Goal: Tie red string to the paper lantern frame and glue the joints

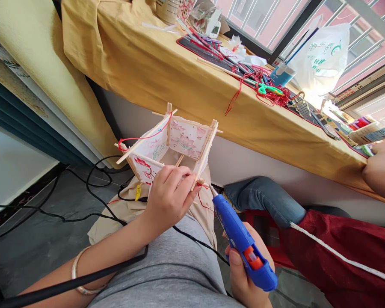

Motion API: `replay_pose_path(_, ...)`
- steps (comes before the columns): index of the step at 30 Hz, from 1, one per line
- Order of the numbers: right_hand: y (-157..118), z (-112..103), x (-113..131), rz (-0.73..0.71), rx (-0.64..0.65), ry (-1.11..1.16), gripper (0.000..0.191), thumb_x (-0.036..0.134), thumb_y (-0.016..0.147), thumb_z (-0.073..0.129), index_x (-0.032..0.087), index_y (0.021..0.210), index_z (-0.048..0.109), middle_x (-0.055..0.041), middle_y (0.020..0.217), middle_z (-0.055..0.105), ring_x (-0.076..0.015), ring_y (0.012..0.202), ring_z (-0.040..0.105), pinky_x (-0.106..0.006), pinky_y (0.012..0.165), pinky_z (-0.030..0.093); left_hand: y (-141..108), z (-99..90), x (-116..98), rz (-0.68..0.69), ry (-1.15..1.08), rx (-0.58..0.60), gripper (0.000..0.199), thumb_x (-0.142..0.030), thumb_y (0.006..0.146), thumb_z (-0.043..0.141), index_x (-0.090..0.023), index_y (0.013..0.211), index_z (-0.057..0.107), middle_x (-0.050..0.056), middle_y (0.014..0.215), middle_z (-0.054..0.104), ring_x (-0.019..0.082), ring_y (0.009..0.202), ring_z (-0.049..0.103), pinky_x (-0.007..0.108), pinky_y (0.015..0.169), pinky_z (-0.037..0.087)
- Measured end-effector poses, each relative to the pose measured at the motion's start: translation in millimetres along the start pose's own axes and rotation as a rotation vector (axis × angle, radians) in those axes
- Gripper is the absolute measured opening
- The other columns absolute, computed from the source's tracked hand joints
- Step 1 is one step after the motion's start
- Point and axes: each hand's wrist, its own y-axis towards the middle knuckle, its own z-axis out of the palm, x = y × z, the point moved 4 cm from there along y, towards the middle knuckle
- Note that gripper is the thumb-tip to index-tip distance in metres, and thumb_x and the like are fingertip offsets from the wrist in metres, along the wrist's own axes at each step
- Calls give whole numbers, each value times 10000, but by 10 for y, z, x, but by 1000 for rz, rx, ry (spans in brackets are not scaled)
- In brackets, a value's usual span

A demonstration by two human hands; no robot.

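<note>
A box-shaped lantern frame [188,139] of thin wooden sticks, with white panels painted in pink, red and green, rests on my lap. My left hand [170,194] grips its near corner, fingers closed around the stick edge. Red cord [144,137] runs across the frame's left side, and a short red end dangles at the near right corner. In my right hand [248,273] is a blue hot glue gun [239,239] with an orange part in its body. Its nozzle points up-left and is close to that corner; whether it touches cannot be made out.
A yellow-clothed table [167,60] stands ahead, holding red cords, green scissors [269,89], a blue cup [282,73] and a white plastic bag [327,55]. Black cables [93,179] trail on the floor at left. Another person's hand [380,171] is at right.
</note>
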Motion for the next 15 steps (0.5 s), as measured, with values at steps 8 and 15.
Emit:
replay_pose_path(8, -15, 12, -19, 9, -46, 68, 257, 412, 858, 466, 188, 803, 578, -37, 707, 566, -148, 580, 559, -249, 466, 448, 34, 1, -14, -61, -21, 7, 112, -209, 814, 563, -138, 873, 627, 103, 873, 604, 216, 787, 487, 377, 708, 450)
replay_pose_path(15, -227, 91, -260, 221, -162, 275, 263, 413, 855, 484, 170, 904, 571, -44, 728, 605, -114, 481, 529, -233, 431, 446, 5, -6, 10, -43, -60, 30, 207, -314, 863, 515, -129, 914, 594, 112, 906, 598, 230, 845, 507, 378, 767, 447)
